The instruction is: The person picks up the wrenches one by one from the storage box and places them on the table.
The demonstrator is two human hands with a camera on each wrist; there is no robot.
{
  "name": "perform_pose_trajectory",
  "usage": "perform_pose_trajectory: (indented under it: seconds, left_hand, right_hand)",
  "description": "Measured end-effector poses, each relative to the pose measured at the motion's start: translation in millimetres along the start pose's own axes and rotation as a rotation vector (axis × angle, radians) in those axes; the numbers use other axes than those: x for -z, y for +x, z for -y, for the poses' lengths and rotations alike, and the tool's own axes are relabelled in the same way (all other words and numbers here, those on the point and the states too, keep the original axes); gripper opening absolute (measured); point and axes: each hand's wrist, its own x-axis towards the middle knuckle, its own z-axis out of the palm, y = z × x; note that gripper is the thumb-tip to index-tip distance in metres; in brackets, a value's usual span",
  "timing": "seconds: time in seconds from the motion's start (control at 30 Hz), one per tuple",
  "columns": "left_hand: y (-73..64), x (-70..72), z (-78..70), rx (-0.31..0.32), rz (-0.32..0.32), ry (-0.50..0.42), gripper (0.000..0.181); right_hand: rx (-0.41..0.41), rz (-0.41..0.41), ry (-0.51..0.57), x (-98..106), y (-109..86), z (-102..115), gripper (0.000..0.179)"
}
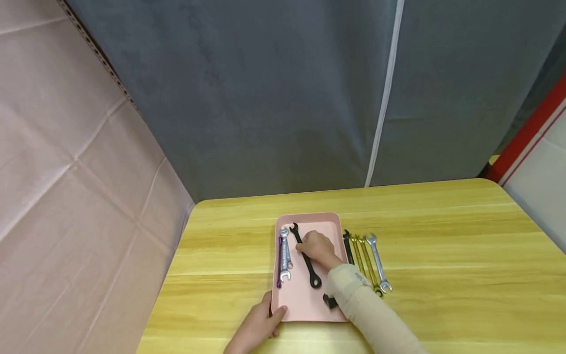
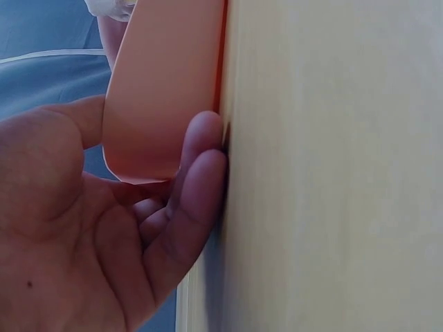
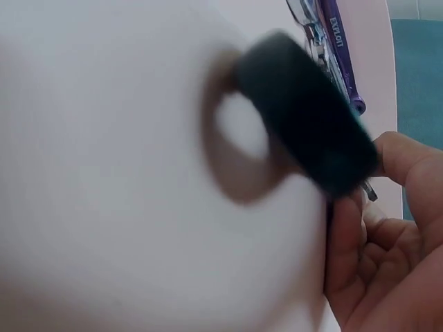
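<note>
A pink tray lies on the table, and my left hand grips its near left corner. In the left wrist view, the thumb is on the rim and curled fingers are at the tray's outer wall, close to the tabletop. My right hand pinches a black combination wrench near its middle, over the tray. Its ring end looms large and blurred in the right wrist view. Along the tray's left side lie a purple wrench and silver wrenches.
Right of the tray, a row of wrenches lies on the wooden table: a black one, gold ones and a silver one. My right sleeve crosses the tray's right edge. A grey curtain hangs behind the table.
</note>
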Motion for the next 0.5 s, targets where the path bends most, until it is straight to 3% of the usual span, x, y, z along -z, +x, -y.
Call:
perform_pose_trajectory:
  seconds: [0.13, 0.5]
  left_hand:
    - [-0.3, 0.0, -1.0, -0.006, 0.005, -0.033, 0.058]
    - [-2.0, 0.5, -5.0, 0.006, 0.017, -0.101, 0.058]
  right_hand:
    - [0.033, 0.009, 0.026, 0.2, 1.5, -2.6, 0.039]
    - [0.042, 0.074, 0.214, 0.4, 6.0, -9.7, 0.014]
